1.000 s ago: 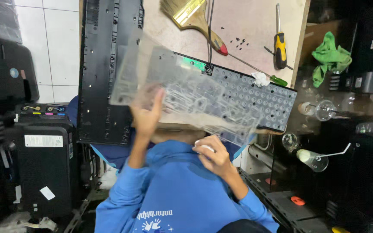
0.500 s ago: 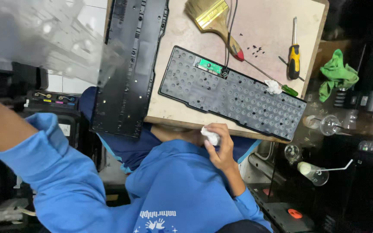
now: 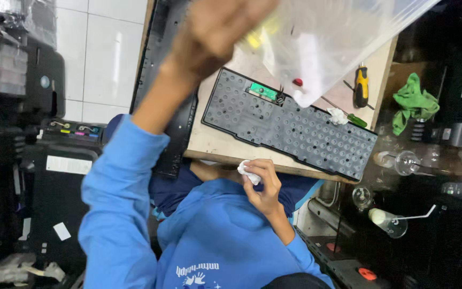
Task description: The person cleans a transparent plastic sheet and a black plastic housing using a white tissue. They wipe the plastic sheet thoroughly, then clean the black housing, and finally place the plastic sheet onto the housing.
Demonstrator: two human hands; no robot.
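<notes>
A clear plastic sheet (image 3: pixel 338 37) is held up above the far edge of the open keyboard (image 3: pixel 290 126) by the left hand (image 3: pixel 215 32). The hand is blurred, but it appears closed on the sheet's near corner. A white wad of tissue (image 3: pixel 248 172) is pinched in the closed fingers of the right hand (image 3: pixel 263 184), just in front of the keyboard's near edge.

Because the sheet is gripped at one corner only, it could be creased or let slip, and its hanging edge could be dragged across the small green circuit board (image 3: pixel 263 91) on the keyboard's far side. The yellow-handled screwdriver (image 3: pixel 361 85) beyond the keyboard could be knocked off the wooden table (image 3: pixel 215 144) by the same swing. Lint could be left on the sheet if the tissue is rubbed hard.
</notes>
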